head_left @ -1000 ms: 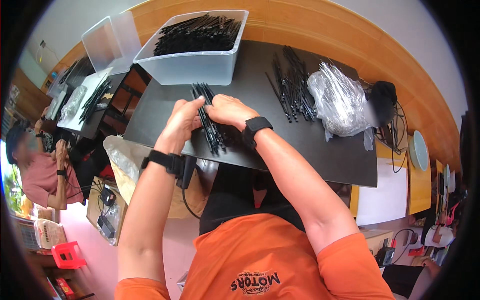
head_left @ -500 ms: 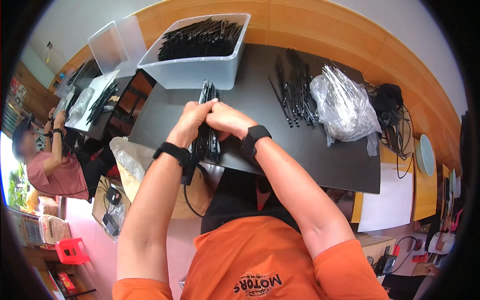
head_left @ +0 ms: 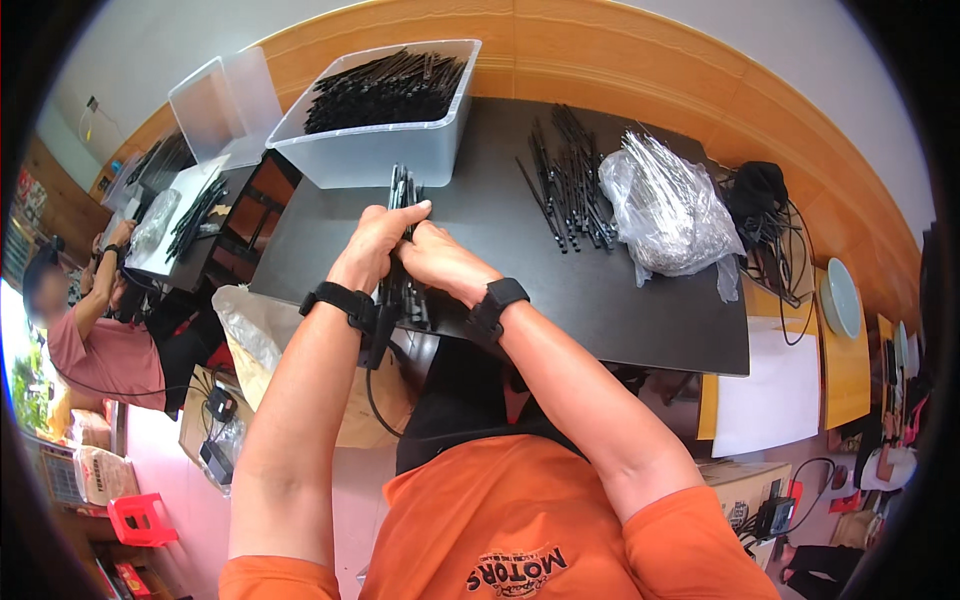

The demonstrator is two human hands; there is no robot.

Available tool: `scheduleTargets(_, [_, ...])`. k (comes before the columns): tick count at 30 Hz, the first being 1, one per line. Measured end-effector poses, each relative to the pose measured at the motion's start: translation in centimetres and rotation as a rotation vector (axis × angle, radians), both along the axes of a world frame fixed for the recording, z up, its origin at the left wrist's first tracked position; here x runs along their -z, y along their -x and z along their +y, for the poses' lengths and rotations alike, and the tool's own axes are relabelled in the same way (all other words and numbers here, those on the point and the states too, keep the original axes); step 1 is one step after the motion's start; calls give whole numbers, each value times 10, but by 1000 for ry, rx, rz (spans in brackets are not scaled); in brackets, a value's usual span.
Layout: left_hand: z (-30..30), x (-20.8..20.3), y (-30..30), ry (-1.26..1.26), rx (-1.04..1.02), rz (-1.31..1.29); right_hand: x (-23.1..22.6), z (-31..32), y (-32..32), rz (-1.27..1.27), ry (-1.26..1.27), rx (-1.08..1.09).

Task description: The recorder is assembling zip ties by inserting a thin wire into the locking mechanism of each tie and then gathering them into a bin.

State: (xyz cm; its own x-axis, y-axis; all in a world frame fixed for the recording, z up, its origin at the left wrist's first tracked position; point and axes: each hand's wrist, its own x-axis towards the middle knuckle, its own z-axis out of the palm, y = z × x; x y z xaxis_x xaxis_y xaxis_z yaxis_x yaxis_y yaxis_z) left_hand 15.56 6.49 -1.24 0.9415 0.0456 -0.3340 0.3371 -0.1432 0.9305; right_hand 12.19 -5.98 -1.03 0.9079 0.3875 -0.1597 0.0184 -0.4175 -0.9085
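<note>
A crinkled clear plastic bag (head_left: 668, 208) of thin black rods lies at two o'clock on the black table. A whitish plastic bag (head_left: 252, 330) hangs off the table's edge at nine o'clock.

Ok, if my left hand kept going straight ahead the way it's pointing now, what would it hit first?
Probably the clear plastic bin full of black strips. The left hand grips a bundle of black strips that points toward the bin's front wall, with only bare black table between. Depth is hard to judge.
</note>
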Motion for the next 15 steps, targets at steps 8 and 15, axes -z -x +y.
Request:
scheduleTargets(8, [-11, -16, 14, 164, 10, 25, 8, 3, 11, 14, -146, 134])
scheduleTargets(15, [-13, -15, 14, 235, -33, -63, 8, 3, 14, -15, -84, 114])
